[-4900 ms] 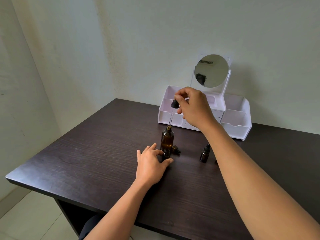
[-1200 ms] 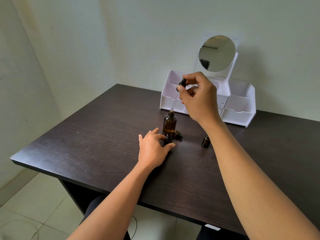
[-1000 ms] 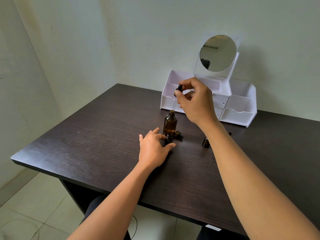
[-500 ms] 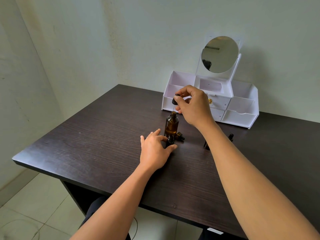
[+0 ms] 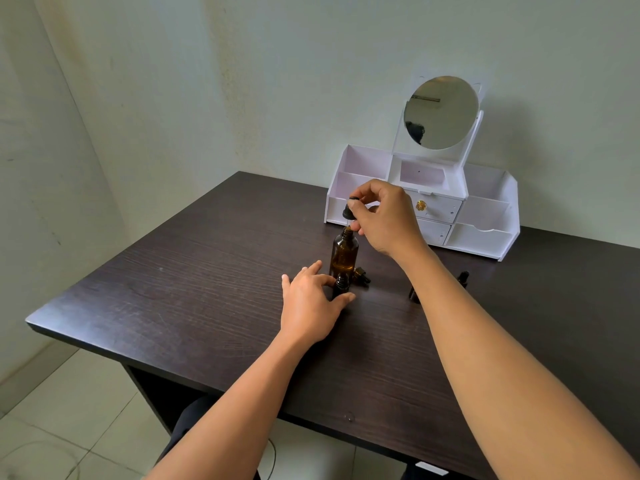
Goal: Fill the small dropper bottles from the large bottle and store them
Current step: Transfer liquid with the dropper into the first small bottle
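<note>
A large amber bottle [image 5: 343, 252] stands uncapped in the middle of the dark table [image 5: 194, 292]. My right hand [image 5: 384, 216] pinches a black-bulbed dropper [image 5: 347, 212] directly above the bottle's mouth, its glass tube reaching down into the neck. My left hand [image 5: 310, 304] rests on the table and grips a small open dropper bottle [image 5: 341, 285] between thumb and fingers, just in front of the large bottle. A loose black cap [image 5: 361, 274] lies right of the large bottle. Two more small bottles [image 5: 462, 278] stand behind my right forearm, partly hidden.
A white desk organiser [image 5: 481, 216] with open compartments, small drawers and a round mirror [image 5: 440, 112] stands at the back of the table against the wall. The table's left and front edges drop to a tiled floor.
My right hand has lowered the dropper from well above the large bottle until its tube enters the neck. My left hand has stayed on the small bottle.
</note>
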A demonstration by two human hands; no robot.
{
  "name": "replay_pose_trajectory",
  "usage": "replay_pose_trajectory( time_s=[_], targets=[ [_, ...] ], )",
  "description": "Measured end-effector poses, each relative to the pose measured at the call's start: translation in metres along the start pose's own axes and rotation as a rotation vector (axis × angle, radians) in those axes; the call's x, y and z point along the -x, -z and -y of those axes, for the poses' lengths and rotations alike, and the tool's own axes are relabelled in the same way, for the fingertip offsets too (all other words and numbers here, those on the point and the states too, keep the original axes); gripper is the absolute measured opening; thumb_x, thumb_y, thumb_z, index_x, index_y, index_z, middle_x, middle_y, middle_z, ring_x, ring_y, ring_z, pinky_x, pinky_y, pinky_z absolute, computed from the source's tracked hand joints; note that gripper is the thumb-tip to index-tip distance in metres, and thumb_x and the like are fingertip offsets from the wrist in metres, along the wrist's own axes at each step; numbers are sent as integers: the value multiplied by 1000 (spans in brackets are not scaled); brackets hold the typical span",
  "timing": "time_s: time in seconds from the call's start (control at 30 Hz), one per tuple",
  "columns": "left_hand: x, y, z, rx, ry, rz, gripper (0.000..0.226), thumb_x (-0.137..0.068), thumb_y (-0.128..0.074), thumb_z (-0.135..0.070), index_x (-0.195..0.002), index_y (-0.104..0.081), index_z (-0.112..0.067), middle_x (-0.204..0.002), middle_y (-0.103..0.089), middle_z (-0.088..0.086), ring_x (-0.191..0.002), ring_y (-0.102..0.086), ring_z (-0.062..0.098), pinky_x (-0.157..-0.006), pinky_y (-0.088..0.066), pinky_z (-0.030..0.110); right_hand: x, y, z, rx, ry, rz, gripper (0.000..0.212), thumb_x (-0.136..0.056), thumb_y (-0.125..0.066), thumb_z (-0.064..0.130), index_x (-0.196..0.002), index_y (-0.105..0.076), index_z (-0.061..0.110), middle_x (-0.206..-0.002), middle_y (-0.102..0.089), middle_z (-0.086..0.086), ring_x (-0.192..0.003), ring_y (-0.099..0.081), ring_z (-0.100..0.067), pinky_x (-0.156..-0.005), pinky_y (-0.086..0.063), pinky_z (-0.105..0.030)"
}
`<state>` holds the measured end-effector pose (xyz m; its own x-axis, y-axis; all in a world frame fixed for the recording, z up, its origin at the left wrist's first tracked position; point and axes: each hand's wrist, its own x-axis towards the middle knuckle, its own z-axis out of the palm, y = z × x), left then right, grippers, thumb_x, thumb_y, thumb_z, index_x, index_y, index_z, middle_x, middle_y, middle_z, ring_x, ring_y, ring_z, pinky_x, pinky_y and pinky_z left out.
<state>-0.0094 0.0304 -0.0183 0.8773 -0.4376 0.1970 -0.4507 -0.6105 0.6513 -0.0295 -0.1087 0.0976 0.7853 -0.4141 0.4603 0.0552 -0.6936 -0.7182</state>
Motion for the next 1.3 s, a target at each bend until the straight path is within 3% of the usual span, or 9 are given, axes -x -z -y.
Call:
replay_pose_trajectory(
  time_s=[0.13,0.27,0.73,0.93,1.3],
  targets=[
    [0,1,0,4,-6,3,48,-83,-70,-52,-123,-66,-26,-158,-32,-3,-148,-23,20,-118,4,50,0,-1,-2,-13,-6,4,5,-94,-65,20,-98,-63,21,-93,-66,5,-60,-71,-12,-62,-60,-31],
    [1,2,0,19,-2,7,47,-83,-70,-52,-123,-67,-26,-158,-31,-3,-148,-22,20,-118,5,49,0,-2,-4,16,-11,22,2,-96,-62,18,-96,-64,20,-95,-66,4,-56,-69,-8,-59,-58,-26],
    [3,4,-4,22,11,6,46,-84,-70,-51,-122,-67,-26,-159,-30,-3,-149,-20,22,-118,6,48,5,-5,-10,9,-61,65,3,-93,-65,19,-95,-65,21,-92,-66,5,-59,-71,-11,-67,-63,-37],
    [4,6,-6,14,26,19,46,-85,-70,-50,-124,-66,-26,-160,-28,-3,-149,-17,23,-118,5,49,3,-2,-6,-27,-67,42,12,-92,-66,21,-105,-64,19,-94,-67,5,-62,-72,-13,-66,-63,-37],
    [2,2,-1,34,4,-3,48,-83,-71,-52,-122,-68,-25,-158,-32,-3,-148,-23,19,-119,5,48,-10,25,24,-108,76,-94,7,-93,-65,18,-101,-63,17,-92,-68,0,-62,-70,-15,-54,-50,-21]
  ],
)
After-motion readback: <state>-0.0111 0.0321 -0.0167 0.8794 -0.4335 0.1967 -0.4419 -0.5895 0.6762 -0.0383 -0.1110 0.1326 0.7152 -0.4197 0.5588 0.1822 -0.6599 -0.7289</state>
